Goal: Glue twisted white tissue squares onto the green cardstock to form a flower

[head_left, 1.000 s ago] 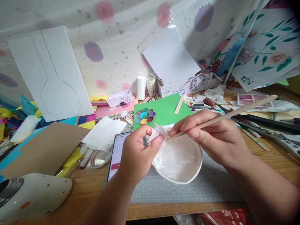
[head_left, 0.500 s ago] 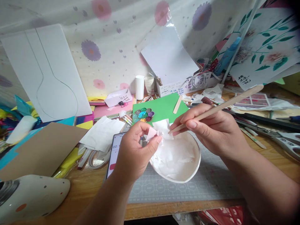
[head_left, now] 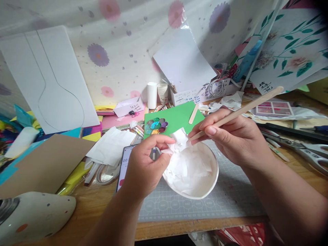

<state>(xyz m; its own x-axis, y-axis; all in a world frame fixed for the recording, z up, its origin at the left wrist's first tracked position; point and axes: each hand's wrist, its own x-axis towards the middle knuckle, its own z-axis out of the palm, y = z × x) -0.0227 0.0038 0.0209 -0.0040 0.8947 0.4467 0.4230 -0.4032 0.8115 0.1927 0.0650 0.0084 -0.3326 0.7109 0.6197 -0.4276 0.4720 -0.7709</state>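
1. Here's the paper scrap (head_left: 180, 138): white, thin, crumpled, its upper edge sticking up above the far side of the bowl (head_left: 213, 163).
2. The bowl itself sits on the gray cutting mat (head_left: 230, 194), white, slightly uneven at the rim, overlapping white pieces lining its inside.
3. Left hand (head_left: 147, 164): thumb and fingertips pinched nearly together on the scrap's lower corner.
4. Right hand (head_left: 233, 138): closed pen-style around the wooden stick (head_left: 248, 110), its lower tip right at the scrap.
5. Behind, a green sheet (head_left: 176, 118) carries a paint palette (head_left: 156, 125) and a flat craft stick (head_left: 193, 114).
6. Left hand covers part of the phone (head_left: 124, 167); hands and scrap block the bowl's far rim.
7. Scissors (head_left: 316, 157) lie out right.
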